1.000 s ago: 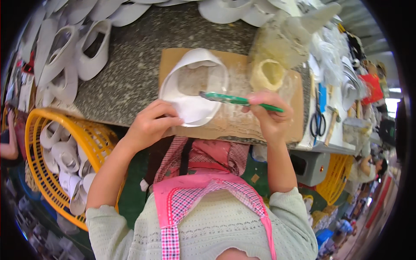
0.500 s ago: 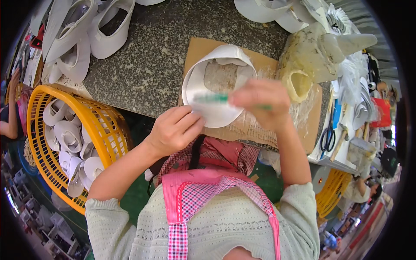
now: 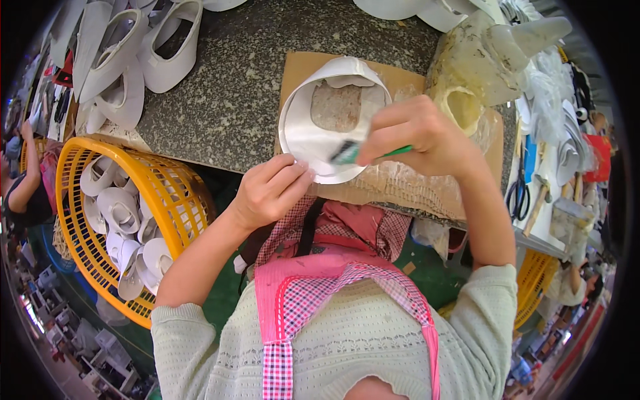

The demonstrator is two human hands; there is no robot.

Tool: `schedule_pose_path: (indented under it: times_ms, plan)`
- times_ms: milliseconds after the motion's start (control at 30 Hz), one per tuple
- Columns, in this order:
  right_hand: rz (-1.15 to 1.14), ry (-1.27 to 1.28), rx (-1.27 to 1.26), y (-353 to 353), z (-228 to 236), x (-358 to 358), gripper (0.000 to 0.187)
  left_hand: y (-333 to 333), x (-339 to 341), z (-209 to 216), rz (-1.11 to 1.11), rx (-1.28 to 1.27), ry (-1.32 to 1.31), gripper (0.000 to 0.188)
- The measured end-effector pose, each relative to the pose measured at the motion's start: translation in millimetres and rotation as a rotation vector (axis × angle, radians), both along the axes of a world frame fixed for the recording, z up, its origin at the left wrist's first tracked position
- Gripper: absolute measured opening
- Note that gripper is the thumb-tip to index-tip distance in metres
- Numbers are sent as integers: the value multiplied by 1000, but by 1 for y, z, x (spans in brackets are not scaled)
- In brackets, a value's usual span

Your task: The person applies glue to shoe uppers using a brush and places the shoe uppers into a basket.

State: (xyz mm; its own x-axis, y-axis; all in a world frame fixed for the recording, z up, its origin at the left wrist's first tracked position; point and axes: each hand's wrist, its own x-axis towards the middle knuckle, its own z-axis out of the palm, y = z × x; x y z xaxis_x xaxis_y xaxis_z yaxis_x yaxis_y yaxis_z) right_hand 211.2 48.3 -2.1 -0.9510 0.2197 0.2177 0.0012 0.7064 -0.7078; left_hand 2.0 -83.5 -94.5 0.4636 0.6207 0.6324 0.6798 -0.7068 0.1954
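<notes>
While my left hand (image 3: 270, 190) pinches the near rim of the white shoe upper (image 3: 331, 117), my right hand (image 3: 417, 133) is clenched round a green-handled brush (image 3: 360, 153), tip on the upper's inner face. Upper sits on a cardboard sheet (image 3: 400, 180) at the stone surface (image 3: 233, 100) edge. Yellow basket (image 3: 87, 200) of white pieces to my left.

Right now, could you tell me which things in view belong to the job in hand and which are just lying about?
In use:
- white shoe upper, held at its edge by the left hand
- green brush, gripped in the right hand
- cardboard sheet under the work

Lying about:
- yellow basket of white uppers
- white uppers on the stone table
- scissors
- glue-crusted jug
</notes>
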Motion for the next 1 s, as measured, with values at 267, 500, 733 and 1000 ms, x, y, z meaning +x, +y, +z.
schedule_pose_path:
  times_ms: [267, 500, 733, 1000]
  plan:
    - [2, 91, -9, -3, -8, -17, 15, -2, 5, 3, 11, -27, 9, 29]
    - [-74, 127, -57, 17, -7, 3, 11, 14, 15, 8, 19, 10, 7, 24]
    - [-543, 97, -878, -41, -27, 60, 14, 27, 1, 40, 139, -235, -306, 19]
    - [-757, 649, -1047, -76, -89, 69, 20, 86, -30, 139, 138, -538, -967, 12]
